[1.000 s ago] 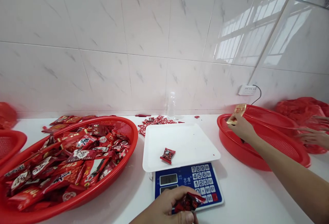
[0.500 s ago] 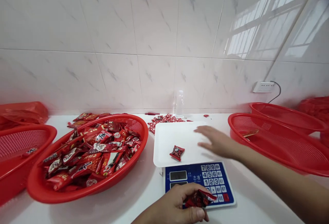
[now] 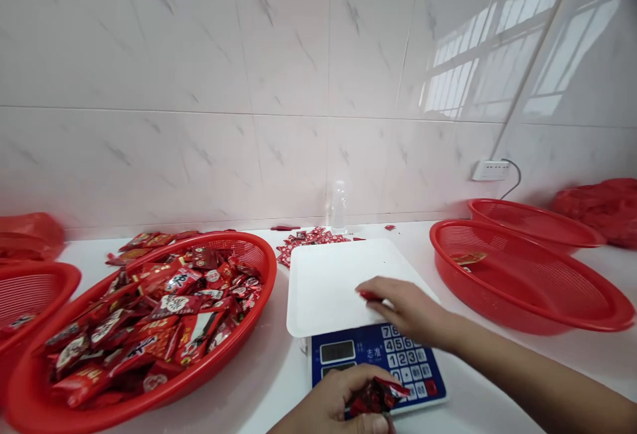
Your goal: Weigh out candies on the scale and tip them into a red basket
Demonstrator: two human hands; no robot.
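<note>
Beyond the fingers of the left hand [image 3: 336, 401] and right hand [image 3: 405, 308] rises a tiled wall [image 3: 199, 42], cut off above and at both sides; below them spreads a white counter [image 3: 279, 361], its near edge out of view. Left of the left fingers sits the full basket [image 3: 256, 308], heaped so that its floor is hidden. Right of the right fingers is a red basket [image 3: 472, 301], partly covering the rear basket [image 3: 537, 218]; far left of the left fingers, the side basket [image 3: 30, 288] is cut by the frame. Under the right fingers lies the tray [image 3: 323, 288], its right part hidden by that hand. It covers the back of the scale [image 3: 365, 354], whose lower display and some keys the hands hide; the upper display's reading cannot be made out. Past the right fingers, a clear bottle [image 3: 339, 205] nearly melts into the wall, beside a pile [image 3: 311, 238] partly behind the tray. The left fingers are clamped on a red clump [image 3: 371, 397] just above the scale, its count unclear. Inside the red basket lies a gold packet [image 3: 468, 258], its print unreadable. Smallest, a red piece [image 3: 368, 295] is pinched in the right fingertips over the tray, mostly covered.
</note>
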